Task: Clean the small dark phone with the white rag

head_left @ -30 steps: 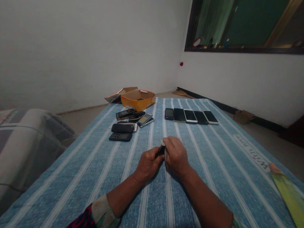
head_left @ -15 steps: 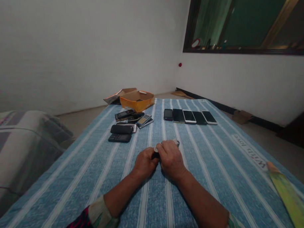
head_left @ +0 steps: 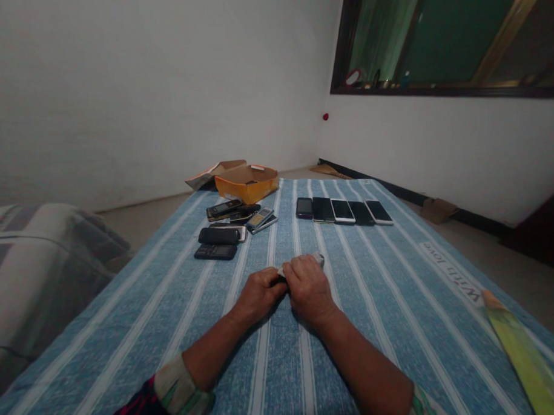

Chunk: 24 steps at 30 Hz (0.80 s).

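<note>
My left hand [head_left: 259,293] and my right hand [head_left: 309,287] meet above the striped cloth, fingers curled in and thumbs close together. Out of my right hand pokes a whitish, crumpled cloth [head_left: 319,258], and a pale bit of it shows between the hands. Whatever my left fingers grip is covered by the hands. Beyond them to the left lie a black keypad phone [head_left: 215,252], a black phone [head_left: 218,236] just behind it, and a loose pile of older phones [head_left: 225,209]. Farther right, several phones, among them a white-edged one [head_left: 343,211], lie side by side in a row.
An orange cardboard box [head_left: 245,187] with its lid open stands at the far end of the blue striped cover [head_left: 164,300]. A yellow-green object [head_left: 515,355] lies along the right edge. Left of the table is a cloth-covered piece of furniture [head_left: 42,284].
The dark piece that showed between my thumbs is now hidden as my hands have closed nearer together. The whole view has shifted slightly; the phones on the cover lie as before.
</note>
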{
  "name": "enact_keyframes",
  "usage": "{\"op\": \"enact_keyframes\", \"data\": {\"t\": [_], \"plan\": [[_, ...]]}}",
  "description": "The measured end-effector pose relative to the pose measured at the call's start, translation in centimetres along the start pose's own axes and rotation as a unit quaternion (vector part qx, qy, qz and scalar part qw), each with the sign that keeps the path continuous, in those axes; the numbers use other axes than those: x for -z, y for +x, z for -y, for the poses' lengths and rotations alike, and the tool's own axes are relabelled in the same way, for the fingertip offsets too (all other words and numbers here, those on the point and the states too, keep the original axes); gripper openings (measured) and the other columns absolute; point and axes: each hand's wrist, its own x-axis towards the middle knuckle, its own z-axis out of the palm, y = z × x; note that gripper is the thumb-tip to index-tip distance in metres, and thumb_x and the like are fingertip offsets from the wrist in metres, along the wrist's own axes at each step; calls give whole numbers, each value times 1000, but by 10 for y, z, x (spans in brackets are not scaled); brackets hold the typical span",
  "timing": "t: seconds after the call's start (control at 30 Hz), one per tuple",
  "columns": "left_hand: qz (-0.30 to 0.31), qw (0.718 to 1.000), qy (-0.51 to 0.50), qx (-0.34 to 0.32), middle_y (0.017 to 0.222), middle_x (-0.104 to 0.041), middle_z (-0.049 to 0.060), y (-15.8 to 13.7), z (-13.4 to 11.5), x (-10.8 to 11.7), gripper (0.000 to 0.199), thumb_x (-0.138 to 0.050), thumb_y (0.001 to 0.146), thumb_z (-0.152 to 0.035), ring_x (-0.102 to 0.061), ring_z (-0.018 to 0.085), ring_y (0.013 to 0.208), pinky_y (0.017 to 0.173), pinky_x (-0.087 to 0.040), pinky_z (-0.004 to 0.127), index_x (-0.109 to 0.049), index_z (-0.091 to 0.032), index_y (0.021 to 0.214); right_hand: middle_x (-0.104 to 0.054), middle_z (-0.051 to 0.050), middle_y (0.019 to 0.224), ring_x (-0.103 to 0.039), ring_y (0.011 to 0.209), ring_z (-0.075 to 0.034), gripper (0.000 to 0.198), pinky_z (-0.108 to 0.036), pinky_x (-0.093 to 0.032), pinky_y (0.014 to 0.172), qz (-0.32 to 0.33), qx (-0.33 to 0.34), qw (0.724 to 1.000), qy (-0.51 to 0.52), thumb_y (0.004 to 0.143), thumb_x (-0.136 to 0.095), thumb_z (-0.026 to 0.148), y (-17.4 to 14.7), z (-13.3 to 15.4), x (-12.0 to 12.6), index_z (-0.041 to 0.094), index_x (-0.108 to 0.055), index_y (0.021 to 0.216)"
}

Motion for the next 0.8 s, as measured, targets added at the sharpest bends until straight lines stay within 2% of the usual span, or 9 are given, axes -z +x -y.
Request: {"op": "enact_keyframes", "data": {"t": [0.1, 0.27, 0.33, 0.47, 0.53, 0.63, 0.8], "plan": [[6, 1000, 12, 4, 61, -58, -3, 1, -1, 2, 12, -59, 74, -23, -57, 16, 62, 62, -44, 26, -64, -19, 64, -55, -8, 80, -45, 84, -25, 21, -41, -40, 89, 0, -33, 999, -13, 90, -43, 11, -1, -11, 0, 16, -63, 89], [2, 999, 42, 15, 57, -52, -3, 2, 0, 1, 17, -60, 75, -25, -54, 15, 57, 58, -40, 26, -60, -18, 58, -55, -9, 79, -45, 81, -25, 21, -38, -43, 78, -9, -85, 996, -32, 87, -44, 7, -3, -24, 0, 17, -62, 80], [-3, 999, 46, 14, 57, -53, -3, 2, 0, 0, 17, -60, 74, -23, -54, 15, 58, 59, -40, 26, -60, -18, 59, -56, -9, 80, -46, 83, -25, 21, -39, -44, 80, -17, -68, 997, -14, 88, -44, 8, -3, -20, -2, 16, -63, 82], [-10, 1000, 14, 9, 62, -61, -3, 0, 1, -3, 12, -59, 74, -18, -59, 16, 65, 65, -45, 26, -62, -18, 62, -60, -12, 89, -49, 96, -27, 23, -44, -44, 92, -30, 0, 999, 33, 91, -42, 11, -3, -1, -4, 13, -64, 99], [-13, 1000, -6, 8, 65, -63, -2, -1, 1, -3, 12, -57, 73, -16, -61, 16, 68, 67, -47, 27, -62, -18, 62, -61, -13, 93, -50, 101, -27, 26, -46, -43, 95, -31, 13, 999, 38, 93, -40, 11, -2, 7, -5, 12, -63, 104], [-14, 1000, -14, 3, 66, -64, -2, -1, 1, -4, 13, -56, 75, -17, -61, 17, 67, 67, -48, 27, -64, -18, 64, -62, -13, 92, -51, 101, -27, 27, -47, -43, 96, -30, 2, 999, 26, 93, -39, 11, -3, 8, -6, 13, -64, 104], [-10, 999, 26, 19, 63, -62, -2, 0, 1, -2, 11, -60, 74, -22, -60, 16, 64, 64, -45, 26, -66, -18, 66, -61, -12, 90, -51, 100, -28, 24, -46, -41, 97, -33, -37, 999, -5, 90, -42, 10, -4, -9, -6, 13, -64, 99]]}}
